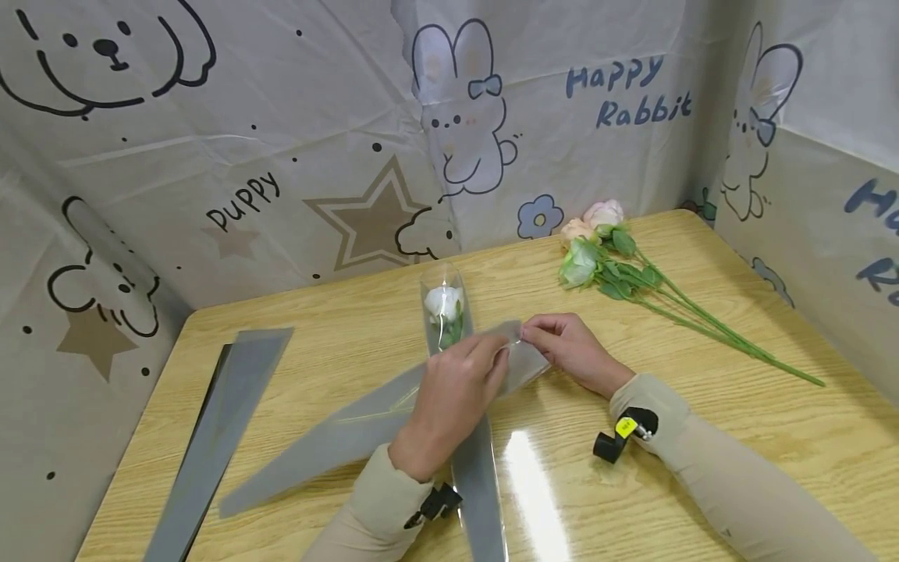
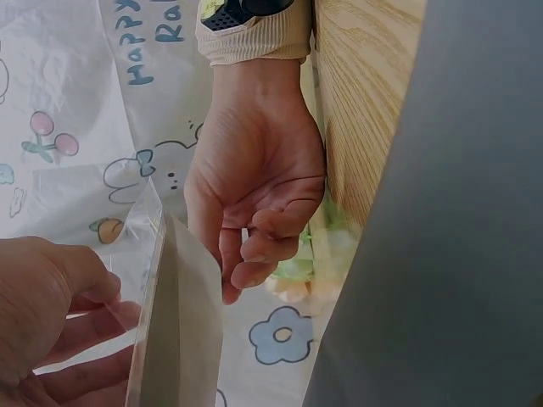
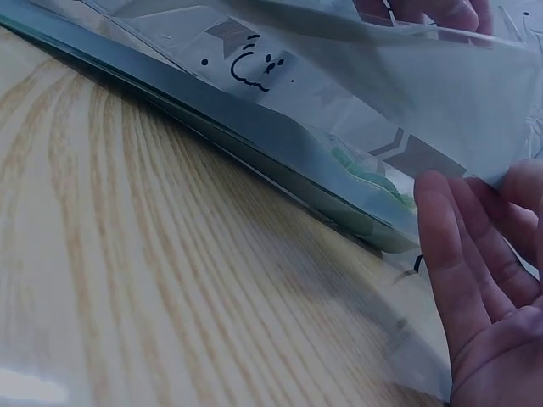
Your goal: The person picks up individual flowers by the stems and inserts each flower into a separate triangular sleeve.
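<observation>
Running things remotely, I had L hand (image 1: 449,394) & R hand (image 1: 572,353) pinching a grey sleeve (image 1: 316,449) by its wide end, fingers curled, nr a wrapped white flower (image 1: 443,302).

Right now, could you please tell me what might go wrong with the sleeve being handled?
The left hand and right hand pinch the gray sleeve at its wide end; its film looks thin, so a hard pull could crease or tear it.

It crosses over the sleeve with the white rose, so swinging it might nudge that flower.

The loose flowers' stems lie near the right forearm, so a wide arm movement might brush them.
</observation>
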### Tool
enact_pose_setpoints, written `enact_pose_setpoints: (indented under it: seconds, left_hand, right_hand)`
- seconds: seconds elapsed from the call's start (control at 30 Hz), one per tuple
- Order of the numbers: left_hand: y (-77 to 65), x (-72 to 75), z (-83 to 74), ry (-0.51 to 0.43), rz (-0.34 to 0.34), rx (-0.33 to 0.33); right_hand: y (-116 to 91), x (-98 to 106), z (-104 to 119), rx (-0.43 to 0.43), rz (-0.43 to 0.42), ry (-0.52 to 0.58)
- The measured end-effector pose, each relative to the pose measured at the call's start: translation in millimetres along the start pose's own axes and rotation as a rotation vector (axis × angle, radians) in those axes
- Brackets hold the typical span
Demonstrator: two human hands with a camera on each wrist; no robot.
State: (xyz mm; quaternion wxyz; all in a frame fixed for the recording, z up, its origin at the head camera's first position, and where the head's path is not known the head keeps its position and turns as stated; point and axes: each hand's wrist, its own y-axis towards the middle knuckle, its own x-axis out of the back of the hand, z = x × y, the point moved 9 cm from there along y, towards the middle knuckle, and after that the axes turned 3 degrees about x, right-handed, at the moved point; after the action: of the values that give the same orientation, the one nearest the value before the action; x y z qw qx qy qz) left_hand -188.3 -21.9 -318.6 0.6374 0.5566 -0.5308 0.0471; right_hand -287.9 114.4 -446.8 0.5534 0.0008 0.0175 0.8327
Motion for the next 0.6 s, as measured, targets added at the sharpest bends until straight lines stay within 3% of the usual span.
enact_pose_setpoints:
  seconds: [0.23,0.5,0.6]
  left_hand:
    - [-1.1,-2.3,6.7,0.008,0.011,0.031]
    - [-0.9,-4.6,16.5,-0.022,0.02,0.065]
    - [-0.7,-3.4,18.9,-0.018,0.01,0.075]
  right_hand:
    - [0.3,-2.9,2.1,0.027,0.02,0.028]
    - [-3.9,-11.8,16.3,0.109,0.153,0.218]
    - [-3.8,-4.9,23.7,0.139,0.138,0.245]
